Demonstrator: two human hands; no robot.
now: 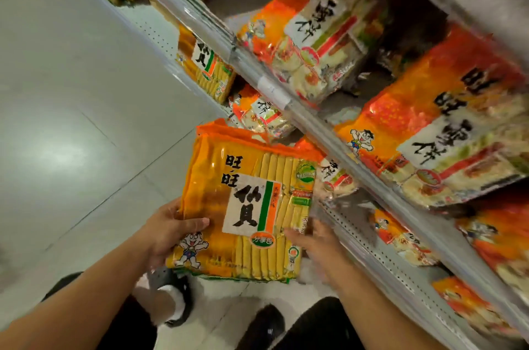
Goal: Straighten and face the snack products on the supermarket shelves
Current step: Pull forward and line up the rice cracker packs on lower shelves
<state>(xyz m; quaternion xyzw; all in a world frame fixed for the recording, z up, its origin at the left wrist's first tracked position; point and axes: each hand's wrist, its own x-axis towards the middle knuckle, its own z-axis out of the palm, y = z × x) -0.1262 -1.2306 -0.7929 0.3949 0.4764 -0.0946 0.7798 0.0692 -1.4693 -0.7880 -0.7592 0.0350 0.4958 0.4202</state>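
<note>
While left hand [169,230] grips yellow pack [246,206], right hand [317,243] blurred, grip unclear.

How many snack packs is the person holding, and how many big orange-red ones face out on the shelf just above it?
Yellow pack, gripped by the left hand: 1
Big orange-red packs at the shelf front: 2
Total: 3
</note>
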